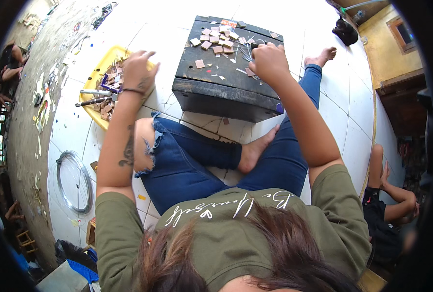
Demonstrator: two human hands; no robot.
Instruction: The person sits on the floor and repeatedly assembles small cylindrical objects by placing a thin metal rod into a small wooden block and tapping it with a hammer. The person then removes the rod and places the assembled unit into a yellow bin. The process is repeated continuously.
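Observation:
My left hand (141,68) is over the right side of a yellow plastic basin (101,120), fingers apart and nothing seen in them. Small wooden blocks (105,109) fill the basin, and a silver rod-like tool (94,91) and a dark one (92,102) lie across them. My right hand (271,61) is at the right side of a black wooden box (211,100), fingers curled. Whatever they hold is hidden; a dark object (258,43) shows beside them. Thin wire pieces (246,53) lie next to that hand. Several small square wooden pieces (216,40) are scattered on the box top.
A coil of silver wire (75,182) lies on the white tiled floor at left. My legs (187,155) are around the box's near side. A dark animal (345,32) lies at the far right. Another person (391,209) sits at right, and others are at the left edge.

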